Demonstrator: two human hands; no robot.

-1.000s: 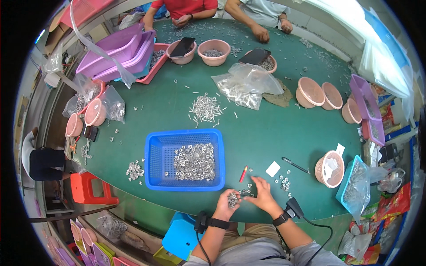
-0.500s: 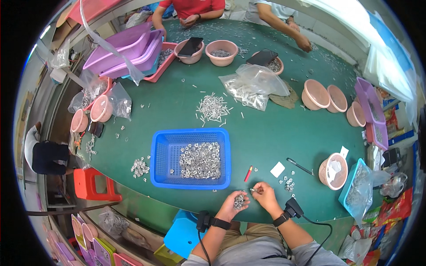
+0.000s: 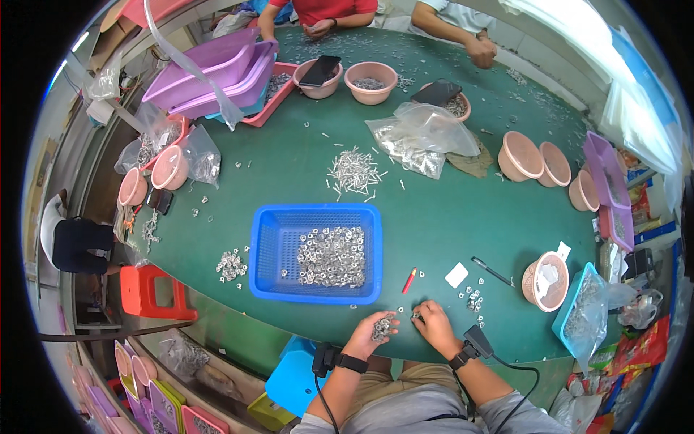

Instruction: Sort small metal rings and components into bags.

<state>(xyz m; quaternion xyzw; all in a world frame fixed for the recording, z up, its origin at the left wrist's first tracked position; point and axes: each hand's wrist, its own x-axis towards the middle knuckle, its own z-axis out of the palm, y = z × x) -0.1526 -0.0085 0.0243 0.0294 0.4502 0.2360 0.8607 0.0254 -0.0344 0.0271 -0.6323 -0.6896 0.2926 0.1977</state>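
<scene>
My left hand (image 3: 367, 335) is cupped around a small heap of silvery metal pieces (image 3: 382, 328) above the near table edge. Just to its right, my right hand (image 3: 437, 327) has its fingertips pinched together low over the table around a tiny metal piece (image 3: 418, 317), whose exact shape I cannot make out. Beyond both hands stands a blue plastic basket (image 3: 315, 294), partly filled with similar metal pieces (image 3: 332, 257). A red marker-like stick (image 3: 410, 280) lies past my right hand, and a few loose pieces (image 3: 474, 300) rest to its right.
Pin-like metal parts (image 3: 354, 172) lie piled behind the basket. A white card (image 3: 456, 275) and a black pen (image 3: 492, 271) lie at right, near a pink bowl (image 3: 533, 293). Plastic bags (image 3: 423, 137) and bowls stand farther back. Two people work across the green table (image 3: 448, 217).
The view has shifted slightly. My right hand has turned its fingertips down toward the table; the piece in them shows less. A co-worker's outstretched hand at far right has drawn back to the other hand.
</scene>
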